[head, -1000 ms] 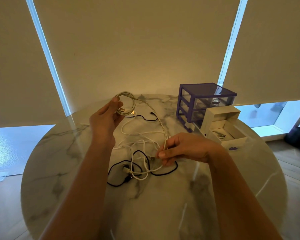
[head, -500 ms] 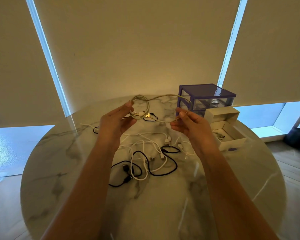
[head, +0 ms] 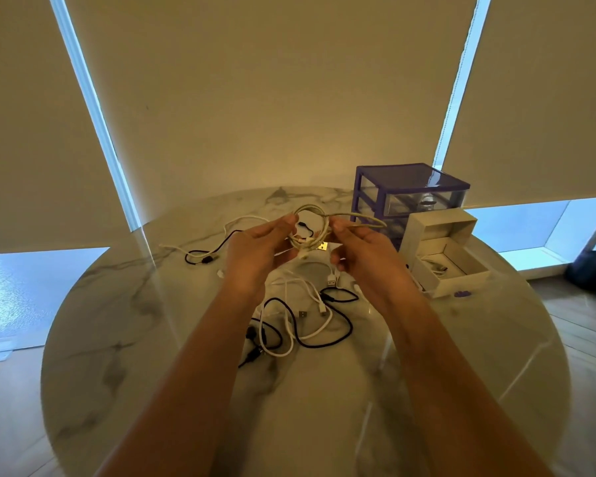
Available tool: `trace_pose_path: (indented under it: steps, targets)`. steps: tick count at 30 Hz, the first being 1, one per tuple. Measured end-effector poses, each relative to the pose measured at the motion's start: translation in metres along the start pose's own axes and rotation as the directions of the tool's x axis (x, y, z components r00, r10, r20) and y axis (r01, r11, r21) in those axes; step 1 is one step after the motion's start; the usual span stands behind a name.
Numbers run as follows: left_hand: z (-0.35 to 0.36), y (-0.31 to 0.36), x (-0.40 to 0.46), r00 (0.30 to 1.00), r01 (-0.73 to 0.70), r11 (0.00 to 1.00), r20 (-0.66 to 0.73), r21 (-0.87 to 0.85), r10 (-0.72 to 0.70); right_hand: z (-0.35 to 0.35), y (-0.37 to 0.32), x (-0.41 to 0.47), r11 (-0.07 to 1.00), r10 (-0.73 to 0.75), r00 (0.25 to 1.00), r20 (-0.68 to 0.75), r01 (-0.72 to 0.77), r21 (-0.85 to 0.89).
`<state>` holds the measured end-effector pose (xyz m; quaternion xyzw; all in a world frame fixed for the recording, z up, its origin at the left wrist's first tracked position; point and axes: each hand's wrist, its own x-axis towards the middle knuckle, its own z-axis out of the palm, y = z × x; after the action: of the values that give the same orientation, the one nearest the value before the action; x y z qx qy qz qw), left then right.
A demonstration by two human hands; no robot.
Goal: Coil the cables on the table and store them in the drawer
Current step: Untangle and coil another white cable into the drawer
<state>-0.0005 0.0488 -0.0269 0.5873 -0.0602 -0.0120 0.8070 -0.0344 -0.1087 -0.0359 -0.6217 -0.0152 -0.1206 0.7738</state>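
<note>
Above the round marble table [head: 128,339] I hold a white cable coil [head: 310,228] between both hands. My left hand [head: 258,253] pinches the coil's left side. My right hand [head: 365,256] grips the cable's loose end, which loops out to the right of the coil. A USB plug hangs below the coil. Several loose black and white cables [head: 300,321] lie tangled on the table under my wrists. Another black and white cable [head: 207,249] lies to the left. The purple drawer unit [head: 410,194] stands at the back right, with one white drawer [head: 444,263] pulled out in front of it.
The pulled-out drawer holds a small coiled white cable. A small purple piece [head: 461,293] lies on the table by its front. Window blinds hang behind the table, and wooden floor shows to the right.
My right hand rose from the table cables and moved left to the coil, bringing the loose end with it. The coil in my left hand shifted right, toward the centre.
</note>
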Motion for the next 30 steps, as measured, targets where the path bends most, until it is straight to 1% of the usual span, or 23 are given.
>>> trace_pose_path:
  steps: [2, 4, 7, 9, 12, 14, 18, 20, 23, 26, 28, 30]
  targets:
    - [0.002, -0.003, 0.0, 0.999, -0.026, 1.0, -0.042, -0.004, 0.026, 0.002, -0.001, 0.0, 1.0, 0.012, 1.0, 0.026, -0.011, -0.014]
    - [0.004, -0.005, 0.001, 0.996, -0.059, 0.998, -0.072, -0.001, 0.059, 0.005, -0.004, -0.002, 1.0, 0.022, 0.997, 0.075, -0.022, 0.007]
    - [0.006, -0.007, 0.0, 0.988, -0.122, 0.992, -0.095, 0.043, 0.125, 0.009, -0.006, -0.005, 0.999, 0.027, 0.986, 0.165, -0.03, 0.014]
    - [0.006, -0.007, -0.001, 0.985, -0.137, 0.987, -0.091, 0.087, 0.145, 0.013, -0.005, -0.006, 0.999, 0.028, 0.984, 0.175, -0.025, -0.021]
    - [0.004, -0.006, 0.0, 0.994, -0.107, 0.98, -0.016, 0.165, 0.111, 0.016, 0.001, -0.006, 0.994, 0.03, 0.993, 0.111, -0.018, -0.107]
    - [0.003, -0.004, 0.002, 0.993, -0.112, 0.966, 0.063, 0.232, 0.1, 0.015, 0.003, -0.006, 0.994, 0.059, 0.993, 0.103, -0.049, -0.095]
    - [-0.001, -0.003, 0.001, 0.973, -0.204, 0.9, 0.182, 0.385, 0.142, 0.012, 0.002, -0.006, 0.991, 0.125, 0.982, 0.139, -0.118, -0.056]
    - [-0.003, -0.003, 0.001, 0.963, -0.257, 0.859, 0.195, 0.443, 0.188, 0.012, 0.001, -0.007, 0.987, 0.153, 0.979, 0.134, -0.146, -0.06]
    - [-0.004, -0.004, 0.002, 0.958, -0.285, 0.826, 0.138, 0.486, 0.25, 0.013, 0.0, -0.007, 0.98, 0.198, 0.97, 0.14, -0.193, -0.046]
    - [-0.005, -0.009, 0.005, 0.963, -0.264, 0.836, 0.076, 0.48, 0.26, 0.013, -0.003, -0.009, 0.967, 0.253, 0.951, 0.177, -0.248, -0.053]
    - [-0.007, -0.011, 0.008, 0.961, -0.252, 0.844, 0.018, 0.473, 0.277, 0.014, -0.005, -0.012, 0.949, 0.313, 0.929, 0.199, -0.296, -0.111]
    - [-0.01, -0.01, 0.009, 0.955, -0.24, 0.864, -0.051, 0.443, 0.291, 0.014, -0.007, -0.015, 0.922, 0.364, 0.903, 0.227, -0.316, -0.223]
